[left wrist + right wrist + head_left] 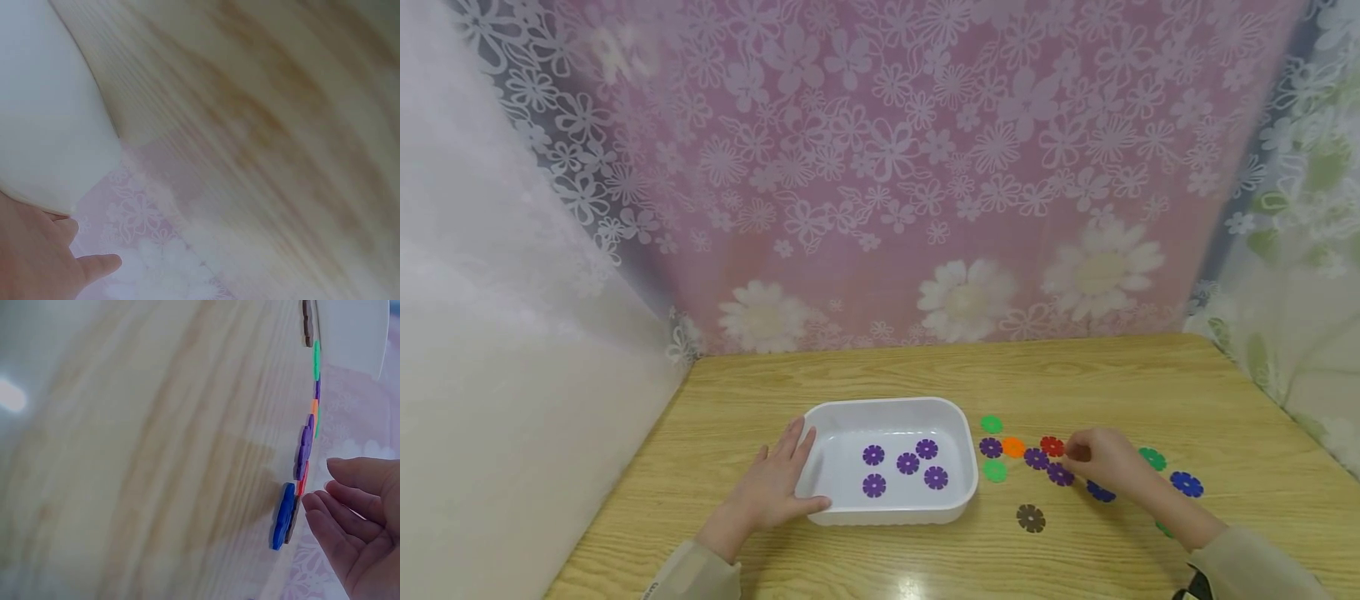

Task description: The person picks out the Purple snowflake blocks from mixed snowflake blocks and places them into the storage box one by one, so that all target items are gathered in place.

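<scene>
My left hand (767, 492) rests on the left end of a white plastic tray (887, 509), fingers spread at the rim and thumb at its front edge. Inside the tray lie several purple notched flower discs (907, 463). To the right, my right hand (1108, 462) hovers low over more discs, nearest a red disc (1052, 447) and a purple disc (1060, 474). The right wrist view shows its thumb and fingers apart with nothing between them, beside a blue disc (283, 515). That hand partly covers another blue disc (1101, 492) in the head view.
Between tray and right hand lie two light green discs (991, 424), an orange disc (1013, 447) and further purple ones. A brown disc (1031, 518) lies nearer the front. Beyond the right hand are a dark green disc (1152, 458) and a blue disc (1187, 484). Floral curtains surround the wooden table (760, 379).
</scene>
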A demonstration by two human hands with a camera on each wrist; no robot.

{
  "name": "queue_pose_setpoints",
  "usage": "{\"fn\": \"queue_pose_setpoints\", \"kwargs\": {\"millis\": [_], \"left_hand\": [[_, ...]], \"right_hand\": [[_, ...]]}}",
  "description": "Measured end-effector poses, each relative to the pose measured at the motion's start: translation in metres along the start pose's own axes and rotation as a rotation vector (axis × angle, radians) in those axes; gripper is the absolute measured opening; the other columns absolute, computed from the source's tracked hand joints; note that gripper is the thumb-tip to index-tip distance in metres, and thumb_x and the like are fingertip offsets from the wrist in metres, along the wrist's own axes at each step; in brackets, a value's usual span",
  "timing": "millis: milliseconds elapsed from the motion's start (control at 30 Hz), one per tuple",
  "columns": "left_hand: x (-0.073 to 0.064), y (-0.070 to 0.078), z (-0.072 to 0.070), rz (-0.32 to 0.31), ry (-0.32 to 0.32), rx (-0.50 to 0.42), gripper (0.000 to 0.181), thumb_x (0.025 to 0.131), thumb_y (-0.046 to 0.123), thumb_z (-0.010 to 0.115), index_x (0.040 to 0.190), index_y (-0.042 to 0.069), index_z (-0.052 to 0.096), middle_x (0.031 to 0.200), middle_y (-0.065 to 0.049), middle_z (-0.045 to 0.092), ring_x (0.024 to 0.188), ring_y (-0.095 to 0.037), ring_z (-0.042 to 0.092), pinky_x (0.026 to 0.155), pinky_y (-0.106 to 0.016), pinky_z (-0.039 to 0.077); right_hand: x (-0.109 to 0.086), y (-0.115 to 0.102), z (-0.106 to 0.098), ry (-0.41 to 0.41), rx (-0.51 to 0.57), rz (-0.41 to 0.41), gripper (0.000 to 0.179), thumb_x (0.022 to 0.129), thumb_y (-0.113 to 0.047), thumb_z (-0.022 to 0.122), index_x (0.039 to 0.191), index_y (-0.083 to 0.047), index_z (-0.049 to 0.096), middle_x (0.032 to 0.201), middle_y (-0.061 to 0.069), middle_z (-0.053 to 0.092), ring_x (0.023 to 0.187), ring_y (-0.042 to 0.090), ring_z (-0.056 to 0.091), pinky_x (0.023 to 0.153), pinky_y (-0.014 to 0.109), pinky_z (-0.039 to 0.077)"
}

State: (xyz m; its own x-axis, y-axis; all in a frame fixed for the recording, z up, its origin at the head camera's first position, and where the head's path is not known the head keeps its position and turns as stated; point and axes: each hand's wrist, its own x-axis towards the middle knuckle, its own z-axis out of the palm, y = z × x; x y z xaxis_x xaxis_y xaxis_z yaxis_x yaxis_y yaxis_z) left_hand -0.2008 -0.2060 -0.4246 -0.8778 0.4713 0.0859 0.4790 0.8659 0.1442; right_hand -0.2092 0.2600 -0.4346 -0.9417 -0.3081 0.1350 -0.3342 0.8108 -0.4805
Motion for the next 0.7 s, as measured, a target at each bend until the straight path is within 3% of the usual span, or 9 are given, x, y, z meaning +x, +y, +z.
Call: {"fn": "queue_pose_setpoints", "kwargs": {"millis": [700], "left_hand": [[-0.0001, 0.0001, -0.0001, -0.006, 0.0, 0.001, 0.096, 0.075, 0.063, 0.051, 0.14, 0.001, 0.018, 0.145, -0.019, 0.007, 0.131, -0.03, 0.011, 0.093, -0.059, 0.023]], "right_hand": [[0.0021, 0.0042, 0.0035, -0.118, 0.012, 0.057, 0.023, 0.066, -0.013, 0.076, 0.083, -0.003, 0.064, 0.074, -0.002, 0.058, 0.067, 0.012, 0.052, 0.059, 0.029, 0.046]]}}
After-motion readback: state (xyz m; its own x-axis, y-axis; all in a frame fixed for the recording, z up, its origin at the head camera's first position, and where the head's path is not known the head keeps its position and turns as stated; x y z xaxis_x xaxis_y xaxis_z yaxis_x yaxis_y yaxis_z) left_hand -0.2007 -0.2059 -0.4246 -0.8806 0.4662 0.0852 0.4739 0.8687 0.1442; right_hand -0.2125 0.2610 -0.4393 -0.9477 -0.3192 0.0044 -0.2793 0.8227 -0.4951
